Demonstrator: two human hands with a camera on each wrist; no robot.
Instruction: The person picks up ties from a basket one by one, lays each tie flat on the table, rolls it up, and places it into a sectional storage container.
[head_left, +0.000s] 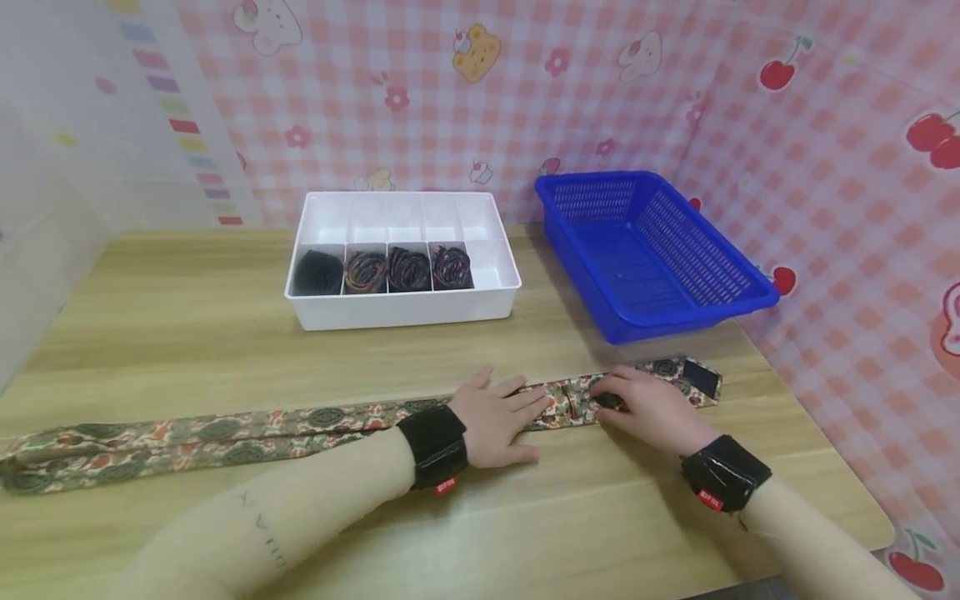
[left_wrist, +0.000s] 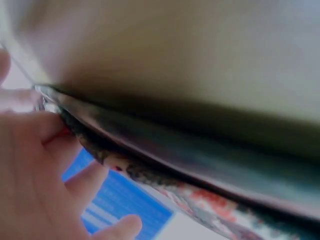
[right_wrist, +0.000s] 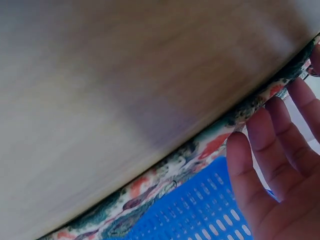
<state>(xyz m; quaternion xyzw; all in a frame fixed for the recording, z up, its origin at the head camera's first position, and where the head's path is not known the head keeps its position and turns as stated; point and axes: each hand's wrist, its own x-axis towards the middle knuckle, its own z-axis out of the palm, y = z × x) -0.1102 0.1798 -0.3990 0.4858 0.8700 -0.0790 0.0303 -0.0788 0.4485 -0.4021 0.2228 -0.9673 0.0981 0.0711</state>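
Note:
A long patterned necktie [head_left: 315,421], in green, cream and red, lies doubled across the table, its fold at the far left. Its pointed end, with a dark lining, lies at the right, back side up. In the head view my left hand [head_left: 498,417] rests on the tie with fingers spread, covering part of it. A little to the right, my right hand [head_left: 652,408] touches the tie near its wide end, fingers bent slightly downward. The right wrist view has these fingers [right_wrist: 262,135] fairly straight along the tie's edge [right_wrist: 150,185], not wrapped around it.
Behind the tie stands a white divided box [head_left: 405,310], with dark rolled fabric pieces [head_left: 408,268] in several front compartments. A blue plastic basket [head_left: 622,258] stands at the back right. Checked cloth walls [head_left: 450,108] border the wooden table [head_left: 187,333].

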